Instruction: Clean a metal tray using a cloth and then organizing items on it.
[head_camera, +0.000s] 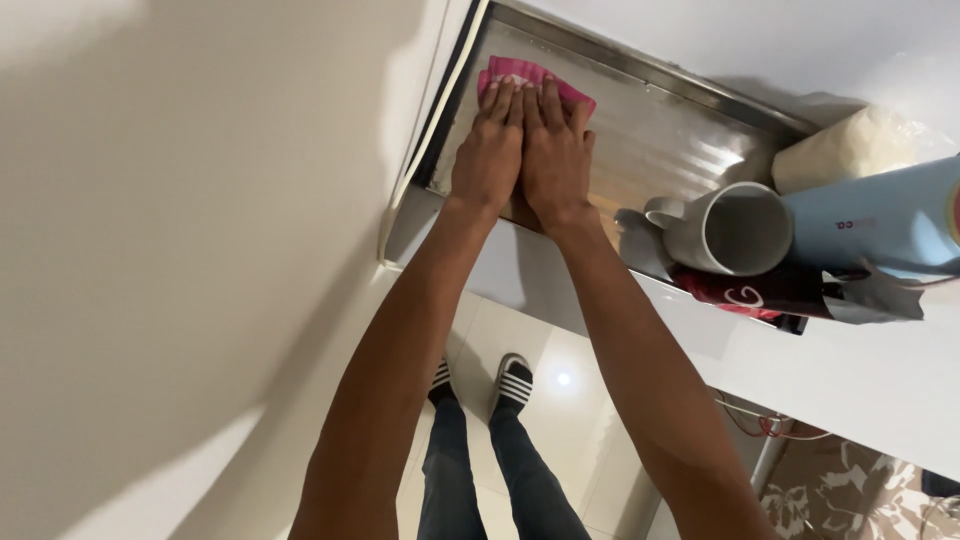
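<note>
Both my hands press flat, side by side, on a pink cloth (515, 72) lying on a shiny metal shelf surface (660, 130). My left hand (490, 145) and my right hand (555, 150) touch along their inner edges, fingers stretched out over the cloth. Only the cloth's far edge and right corner show beyond my fingertips. The cloth sits near the shelf's left end, close to the white wall (200, 200).
On the right of the shelf stand a white mug (725, 230), a light blue bottle (880, 220) lying sideways, a whitish bag (850, 150) and a dark red packet (760, 290). Below are my legs and striped sandals (512, 380) on pale floor tiles.
</note>
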